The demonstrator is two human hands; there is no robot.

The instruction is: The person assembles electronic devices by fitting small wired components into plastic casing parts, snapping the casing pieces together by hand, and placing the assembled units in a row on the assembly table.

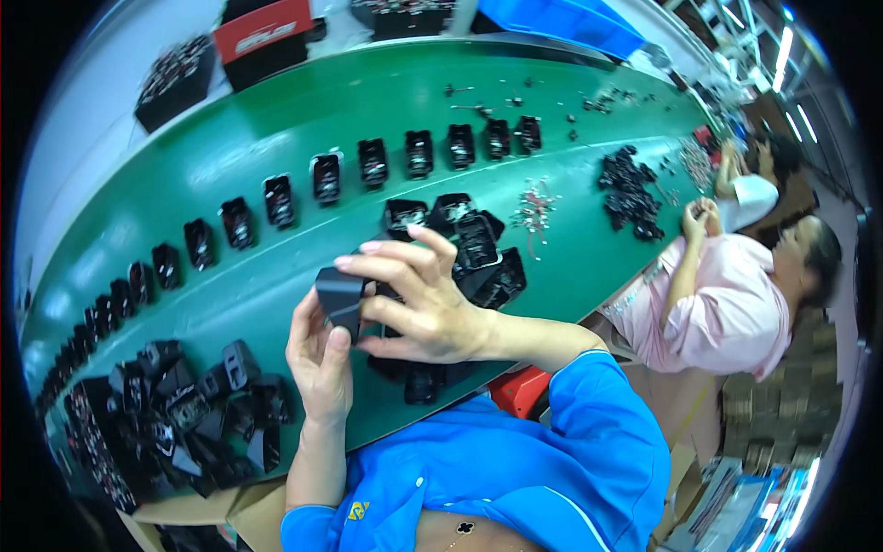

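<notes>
Black plastic housing (341,296) being held above the green conveyor belt (276,147), both hands gripping it: left hand (319,354) cupping it from below, right hand (416,299) pinching its top. Left, loose housings (184,414) are lying heaped; right, a seated co-worker (727,304) is working.

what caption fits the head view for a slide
Both hands, left hand and right hand, hold a black plastic part above a green belt carrying a row of parts.

Bright overhead tube lights (782,51), far up and right of the grip, leave soft glare on the green table (276,147). Fisheye bending curves its edges; corners fall black, and the rim blurs slightly.
</notes>
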